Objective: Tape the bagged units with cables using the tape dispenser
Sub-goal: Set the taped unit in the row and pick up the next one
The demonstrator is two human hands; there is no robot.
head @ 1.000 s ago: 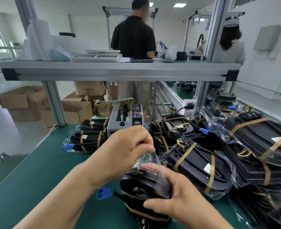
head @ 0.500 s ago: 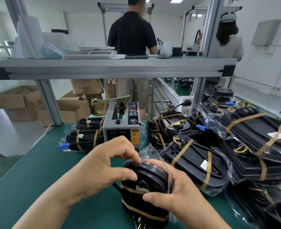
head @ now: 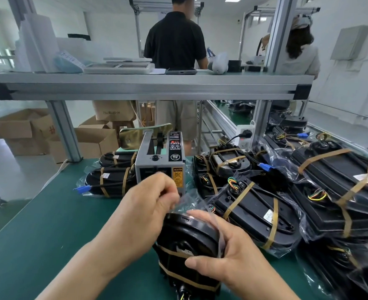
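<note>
The left hand pinches the loose clear bag end between thumb and fingertips, just in front of the tape dispenser. The right hand grips the bagged unit that this bag end belongs to, with the thumb across its near face and the fingers curled over its top edge. The unit stands on edge on the green tabletop, on the near side of the dispenser.

Two tan tape bands already circle this unit, so its cable looks bound. What seems left is to fold the bag end down and fix it with a fresh strip. Whether a strip waits at the dispenser's mouth I cannot tell, since the left hand covers it.

Right of the dispenser lies a large heap of taped units, and left of it lie two more. No untaped unit shows plainly, so the batch appears mostly done.
</note>
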